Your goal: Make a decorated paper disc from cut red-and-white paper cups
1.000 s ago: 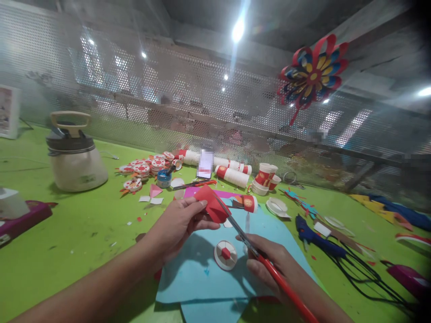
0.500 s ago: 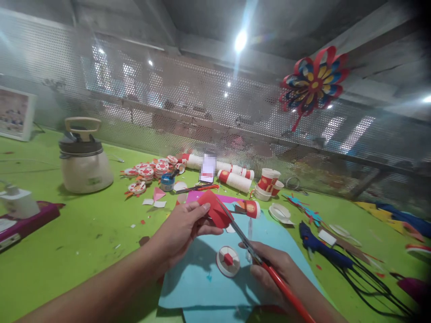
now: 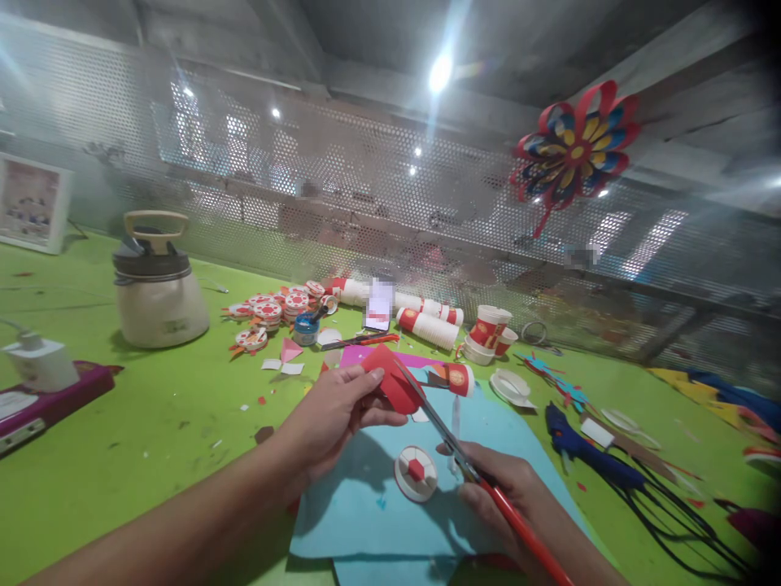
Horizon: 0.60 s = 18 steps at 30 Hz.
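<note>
My left hand (image 3: 351,399) pinches a piece of red paper (image 3: 390,378) between thumb and fingers, above the blue sheet (image 3: 342,521). My right hand (image 3: 497,488) is closed on red-handled scissors (image 3: 451,443), whose blades reach up and left to the red paper's right side. How far the blades are parted I cannot tell. Below the blades, a round white disc (image 3: 416,473) with a red hexagon in its middle lies on the blue sheet. Just beyond the red paper, a cut red-and-white paper cup (image 3: 457,379) lies on its side.
A blue glue gun (image 3: 586,448) with a black cord lies at right. Stacked paper cups (image 3: 427,327), a propped phone (image 3: 379,305), a blue jar (image 3: 306,330) and several red-and-white disc crafts (image 3: 267,311) stand behind. A kettle (image 3: 159,293) and power strip (image 3: 54,403) are at left.
The whole view has shifted slightly, so things appear a little further right. Both hands keep almost the same pose, with the scissors still at the red paper.
</note>
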Each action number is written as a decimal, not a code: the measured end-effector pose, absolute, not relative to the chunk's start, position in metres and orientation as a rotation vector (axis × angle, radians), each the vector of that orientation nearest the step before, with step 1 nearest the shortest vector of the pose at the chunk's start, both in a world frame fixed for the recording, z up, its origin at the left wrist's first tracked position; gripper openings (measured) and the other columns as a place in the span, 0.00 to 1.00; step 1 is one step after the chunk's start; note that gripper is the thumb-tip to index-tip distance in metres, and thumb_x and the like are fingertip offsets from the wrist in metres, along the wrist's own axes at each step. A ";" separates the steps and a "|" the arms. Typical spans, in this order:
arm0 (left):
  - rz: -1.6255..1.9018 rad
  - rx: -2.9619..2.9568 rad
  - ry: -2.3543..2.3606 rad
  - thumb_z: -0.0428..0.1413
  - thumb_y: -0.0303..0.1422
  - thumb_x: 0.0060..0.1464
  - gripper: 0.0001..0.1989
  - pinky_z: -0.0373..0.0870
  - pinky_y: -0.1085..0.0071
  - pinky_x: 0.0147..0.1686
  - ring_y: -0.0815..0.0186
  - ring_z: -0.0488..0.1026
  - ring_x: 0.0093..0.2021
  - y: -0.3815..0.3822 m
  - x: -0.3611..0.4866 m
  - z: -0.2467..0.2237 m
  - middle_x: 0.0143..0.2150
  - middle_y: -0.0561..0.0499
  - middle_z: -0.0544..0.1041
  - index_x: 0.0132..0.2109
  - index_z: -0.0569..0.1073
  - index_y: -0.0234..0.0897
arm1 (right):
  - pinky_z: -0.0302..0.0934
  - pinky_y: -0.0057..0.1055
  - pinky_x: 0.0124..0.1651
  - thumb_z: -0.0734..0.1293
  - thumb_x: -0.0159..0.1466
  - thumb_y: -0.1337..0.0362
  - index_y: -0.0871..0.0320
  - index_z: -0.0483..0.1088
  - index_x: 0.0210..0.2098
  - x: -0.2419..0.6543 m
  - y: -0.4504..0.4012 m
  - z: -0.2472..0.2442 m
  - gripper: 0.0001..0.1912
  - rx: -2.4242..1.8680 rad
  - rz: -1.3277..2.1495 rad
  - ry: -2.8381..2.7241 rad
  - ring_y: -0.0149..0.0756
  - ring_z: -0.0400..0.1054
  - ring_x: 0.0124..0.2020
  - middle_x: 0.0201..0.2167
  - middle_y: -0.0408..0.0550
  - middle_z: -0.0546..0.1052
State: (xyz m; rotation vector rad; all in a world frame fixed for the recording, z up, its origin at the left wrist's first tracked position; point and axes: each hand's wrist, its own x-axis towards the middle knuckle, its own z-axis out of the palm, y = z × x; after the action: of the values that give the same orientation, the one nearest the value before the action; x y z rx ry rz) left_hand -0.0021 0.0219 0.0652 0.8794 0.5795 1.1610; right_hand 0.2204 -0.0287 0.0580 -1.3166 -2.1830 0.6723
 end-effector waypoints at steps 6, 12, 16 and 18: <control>1.165 0.868 0.585 0.60 0.32 0.52 0.14 0.78 0.65 0.35 0.75 0.63 0.20 0.022 -0.002 0.065 0.18 0.58 0.64 0.22 0.70 0.32 | 0.50 0.26 0.28 0.56 0.62 0.37 0.59 0.74 0.38 0.221 -0.029 0.056 0.32 -1.296 0.673 -2.164 0.30 0.51 0.25 0.23 0.41 0.61; 1.169 0.864 0.586 0.59 0.31 0.53 0.13 0.78 0.65 0.35 0.75 0.63 0.20 0.022 -0.001 0.064 0.18 0.58 0.64 0.23 0.70 0.31 | 0.52 0.26 0.29 0.56 0.62 0.38 0.59 0.75 0.41 0.221 -0.030 0.050 0.32 -1.292 0.654 -2.127 0.32 0.55 0.25 0.24 0.43 0.67; 1.160 0.869 0.579 0.59 0.31 0.53 0.14 0.78 0.65 0.35 0.75 0.63 0.20 0.023 -0.002 0.064 0.18 0.58 0.64 0.22 0.69 0.32 | 0.52 0.26 0.28 0.57 0.62 0.39 0.59 0.75 0.41 0.222 -0.030 0.048 0.31 -1.288 0.642 -2.126 0.31 0.55 0.25 0.24 0.43 0.68; 1.157 0.882 0.570 0.60 0.32 0.53 0.15 0.78 0.65 0.36 0.75 0.63 0.20 0.024 -0.003 0.063 0.17 0.58 0.64 0.22 0.69 0.31 | 0.50 0.26 0.27 0.57 0.62 0.39 0.58 0.75 0.41 0.223 -0.030 0.049 0.31 -1.297 0.648 -2.134 0.31 0.54 0.24 0.23 0.42 0.66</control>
State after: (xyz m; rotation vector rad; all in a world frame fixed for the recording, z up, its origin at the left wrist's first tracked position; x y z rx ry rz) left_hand -0.0028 0.0241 0.0635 0.8824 0.5699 1.1570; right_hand 0.2232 -0.0298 0.0489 -1.2974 -2.1340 0.6480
